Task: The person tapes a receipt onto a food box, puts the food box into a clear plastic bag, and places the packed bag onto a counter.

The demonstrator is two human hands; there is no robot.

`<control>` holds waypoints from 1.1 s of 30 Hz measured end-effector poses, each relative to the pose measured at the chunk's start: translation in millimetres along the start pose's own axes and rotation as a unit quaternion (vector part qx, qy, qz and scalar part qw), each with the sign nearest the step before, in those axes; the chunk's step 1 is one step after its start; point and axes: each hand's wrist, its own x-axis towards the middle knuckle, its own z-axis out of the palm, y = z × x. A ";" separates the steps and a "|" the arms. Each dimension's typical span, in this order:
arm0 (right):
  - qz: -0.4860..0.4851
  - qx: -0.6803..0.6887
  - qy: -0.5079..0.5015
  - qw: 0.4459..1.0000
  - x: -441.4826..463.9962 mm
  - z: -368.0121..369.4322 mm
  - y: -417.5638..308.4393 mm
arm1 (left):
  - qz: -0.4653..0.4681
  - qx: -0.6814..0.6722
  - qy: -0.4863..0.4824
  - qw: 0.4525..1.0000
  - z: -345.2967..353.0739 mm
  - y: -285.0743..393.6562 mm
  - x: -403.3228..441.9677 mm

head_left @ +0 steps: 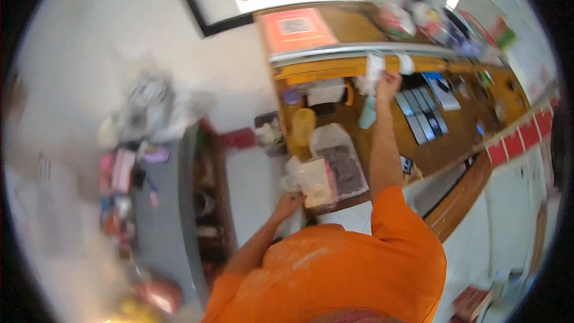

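- Right hand point(388, 84) was raised to a long white paper strip point(375, 67) hung at the front of the upper wooden ledge; its fingers were bent inward by the strip's lower right side, but whether the paper was gripped could not be told through the blur.
- Left hand point(290, 204) was held low, fingers curled, at the near left edge of a cream, pink-edged packet in clear plastic point(318, 184); whether the plastic was pinched could not be told.
- That packet was laid at the near left end of a brown wooden desk point(433, 158), its right side set against a dark grey flat item in clear plastic point(345, 164).
- Just right of the long strip, a shorter, curled white paper strip point(406, 64) was hung.
- Below the long strip, a pale mint-green flat object point(367, 115) was seen beside the right forearm.
- Right of that forearm, dark and bluish flat rectangular pieces point(421, 115) were lined up in a row.
- Beyond the packet, a yellow cylindrical container point(304, 127) was placed.
- On the ledge, an orange-red sheet with a square code point(299, 29) was laid.
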 end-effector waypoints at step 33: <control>-0.019 0.164 -0.731 0.662 -845.8 288.8 -276.9 | 0.019 -0.516 0.802 0.300 -212.8 -287.8 -490.9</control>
